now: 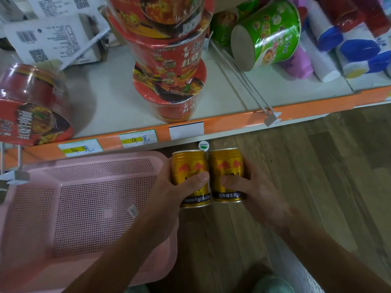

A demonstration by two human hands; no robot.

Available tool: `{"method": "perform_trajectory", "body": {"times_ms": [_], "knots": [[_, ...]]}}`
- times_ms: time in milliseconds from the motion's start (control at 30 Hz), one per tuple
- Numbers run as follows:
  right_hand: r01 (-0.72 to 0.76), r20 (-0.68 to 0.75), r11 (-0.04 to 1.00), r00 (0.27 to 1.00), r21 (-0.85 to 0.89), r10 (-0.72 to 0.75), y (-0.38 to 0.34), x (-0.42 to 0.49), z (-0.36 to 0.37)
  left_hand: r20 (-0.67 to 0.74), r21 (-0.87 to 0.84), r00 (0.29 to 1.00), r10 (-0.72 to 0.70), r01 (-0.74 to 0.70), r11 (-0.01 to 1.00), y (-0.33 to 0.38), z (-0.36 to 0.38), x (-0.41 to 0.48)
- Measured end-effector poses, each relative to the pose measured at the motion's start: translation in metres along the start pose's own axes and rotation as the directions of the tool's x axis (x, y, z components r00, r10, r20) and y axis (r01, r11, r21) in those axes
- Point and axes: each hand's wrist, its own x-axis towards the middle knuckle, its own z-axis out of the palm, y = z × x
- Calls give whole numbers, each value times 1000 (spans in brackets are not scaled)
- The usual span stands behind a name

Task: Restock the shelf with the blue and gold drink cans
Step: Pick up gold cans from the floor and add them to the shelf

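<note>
Holding cans (187,166) between left grip (169,193), right grip (254,191)

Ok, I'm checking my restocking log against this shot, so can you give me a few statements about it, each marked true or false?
1. The left hand grips the left can and the right hand grips the right can. True.
2. Both cans stand on the shelf. False: both cans are held below the shelf's orange edge, over the wooden floor.
3. The green cup stands upright. False: the green cup lies on its side.
4. Red noodle bowls are stacked on the shelf. True.
5. The pink basket holds cans. False: no cans show in the pink basket.
</note>
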Motion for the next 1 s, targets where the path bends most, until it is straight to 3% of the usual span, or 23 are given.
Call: {"method": "perform_trajectory", "body": {"times_ms": [267, 400, 733, 1000], "knots": [[-135, -184, 991, 974, -13, 130, -13, -60, 27, -54, -16, 991, -119, 118, 993, 20, 9, -57], [-191, -227, 974, 961, -118, 160, -56, -106, 41, -69, -2, 984, -164, 164, 986, 57, 20, -94], [-172, -268, 955, 958, -242, 104, -250, -224, 105, -176, -19, 969, -175, 175, 984, 235, 81, -231], [-121, -139, 942, 987, -312, 81, -420, -302, 162, -285, 1, 954, -99, 103, 995, 378, 143, -334]]}}
